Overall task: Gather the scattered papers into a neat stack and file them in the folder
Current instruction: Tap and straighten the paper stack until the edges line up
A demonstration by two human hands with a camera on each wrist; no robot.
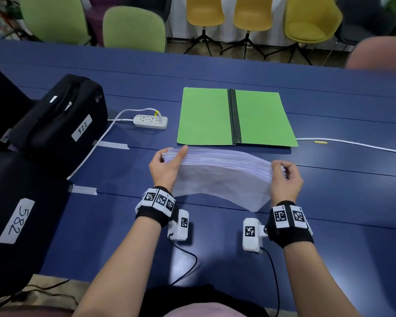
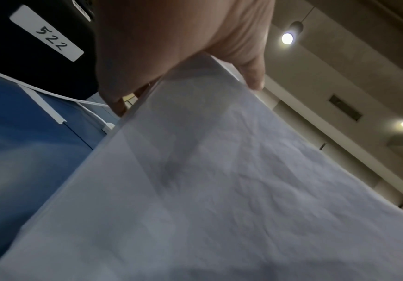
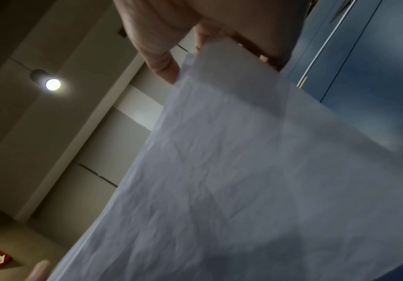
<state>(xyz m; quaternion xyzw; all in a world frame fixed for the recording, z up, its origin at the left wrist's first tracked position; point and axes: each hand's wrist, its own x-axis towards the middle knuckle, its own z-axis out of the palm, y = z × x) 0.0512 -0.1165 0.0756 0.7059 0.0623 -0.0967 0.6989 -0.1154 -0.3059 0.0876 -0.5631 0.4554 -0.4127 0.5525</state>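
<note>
A thick stack of white papers (image 1: 222,175) stands on its long edge on the blue table, bowed toward me. My left hand (image 1: 167,163) grips its left end, thumb on the near face. My right hand (image 1: 284,177) grips its right end with curled fingers. Both wrist views show the creased near sheet of the stack of papers (image 2: 219,180) (image 3: 231,171) under each palm, the left hand (image 2: 183,47) and right hand (image 3: 171,38) holding its top corners. The green folder (image 1: 236,117) lies open and flat just beyond the stack, with a dark spine down its middle.
Two black bags, labelled 522 (image 1: 62,117) and 582 (image 1: 14,216), sit at the left. A white power strip (image 1: 150,121) and its cable lie left of the folder; another white cable (image 1: 352,144) runs right. Tape strips (image 1: 111,145) mark the table. Chairs stand beyond the far edge.
</note>
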